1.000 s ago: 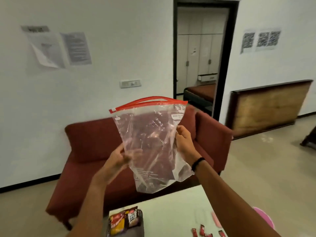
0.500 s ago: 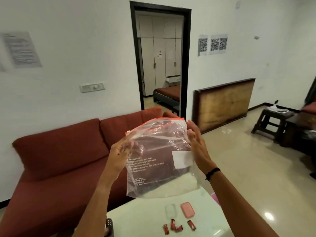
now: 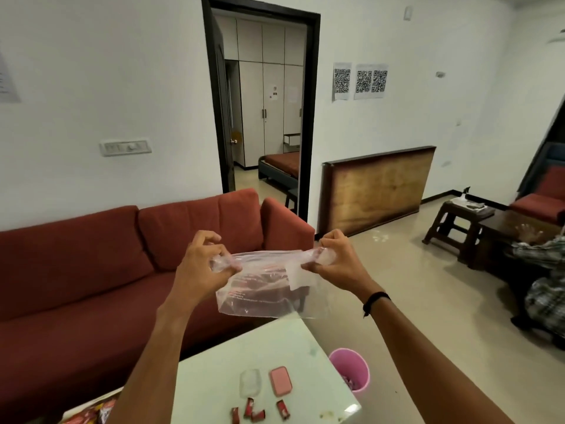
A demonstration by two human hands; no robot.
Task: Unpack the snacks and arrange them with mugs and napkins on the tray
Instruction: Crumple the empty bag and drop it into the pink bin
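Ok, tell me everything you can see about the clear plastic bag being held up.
The plastic bag is thin, transparent and crinkled, with faint printed text and a white label patch on its right side. It looks empty. It hangs in the air above the far edge of the white table, stretched sideways. The left hand grips its bunched left end and the right hand grips the bunched right end; nothing else touches it.

Both hands, left (image 3: 201, 267) and right (image 3: 336, 261), gripped a clear plastic bag (image 3: 263, 286) stretched above the white counter (image 3: 275, 347), where red snack packets (image 3: 260, 411) lay.
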